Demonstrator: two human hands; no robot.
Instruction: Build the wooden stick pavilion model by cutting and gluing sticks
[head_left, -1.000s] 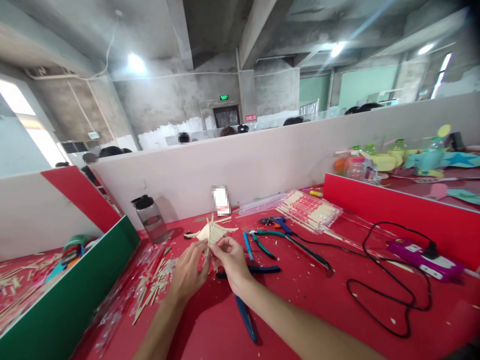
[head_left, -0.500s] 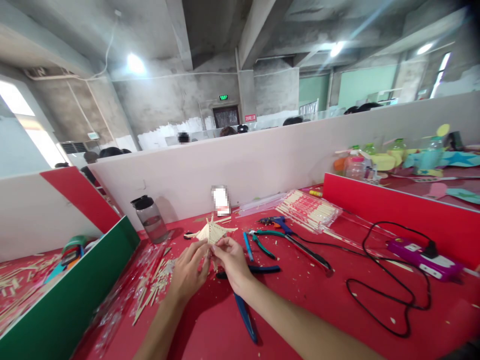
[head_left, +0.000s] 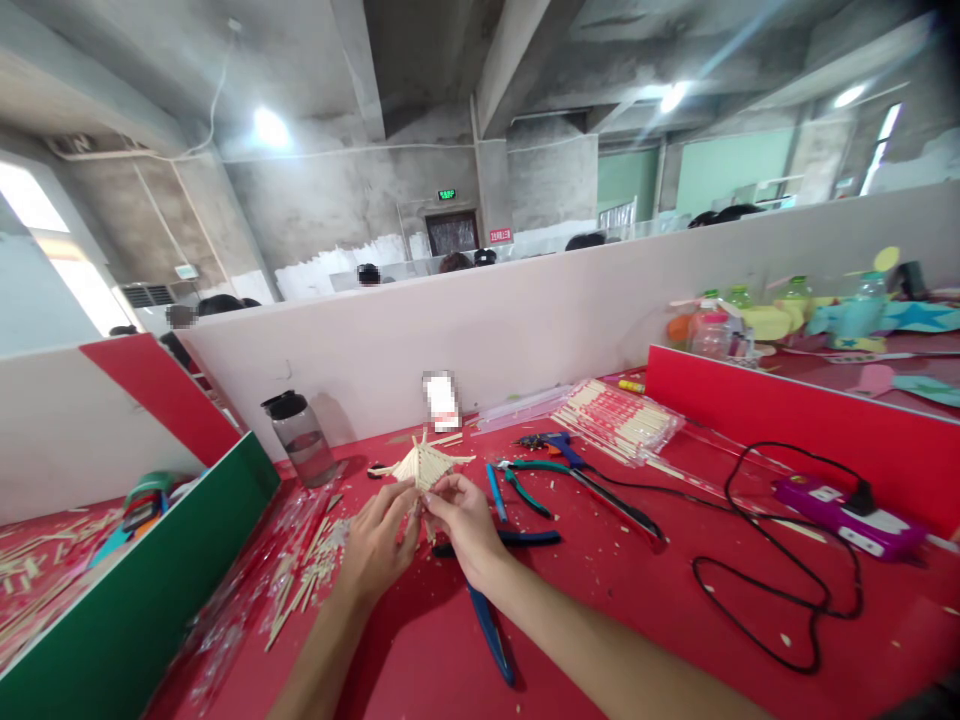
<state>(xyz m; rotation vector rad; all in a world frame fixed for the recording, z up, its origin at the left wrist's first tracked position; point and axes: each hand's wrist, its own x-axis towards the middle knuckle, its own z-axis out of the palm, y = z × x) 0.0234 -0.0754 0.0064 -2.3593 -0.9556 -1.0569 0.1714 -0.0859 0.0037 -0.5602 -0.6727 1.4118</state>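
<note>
A small roof-shaped model made of pale wooden sticks (head_left: 421, 464) stands out beyond my fingertips, with stick ends poking from its top and sides. My left hand (head_left: 381, 530) is closed at its near edge, fingers bent around the lower left. From the other side my right hand (head_left: 465, 520) pinches the same edge between thumb and fingers. My fingers hide the model's lower part. Under my right wrist lie blue-handled pliers (head_left: 491, 635). Just to the right are a blue stick-like tool (head_left: 496, 492) and green-handled pliers (head_left: 529, 485).
A glue gun (head_left: 555, 445) lies behind the pliers, its cable running right to a purple power strip (head_left: 847, 518). Packed sticks (head_left: 619, 420) lie at the back. A water bottle (head_left: 301, 440) stands left, near loose stick scraps (head_left: 315, 560). A green divider (head_left: 150, 580) borders the left side.
</note>
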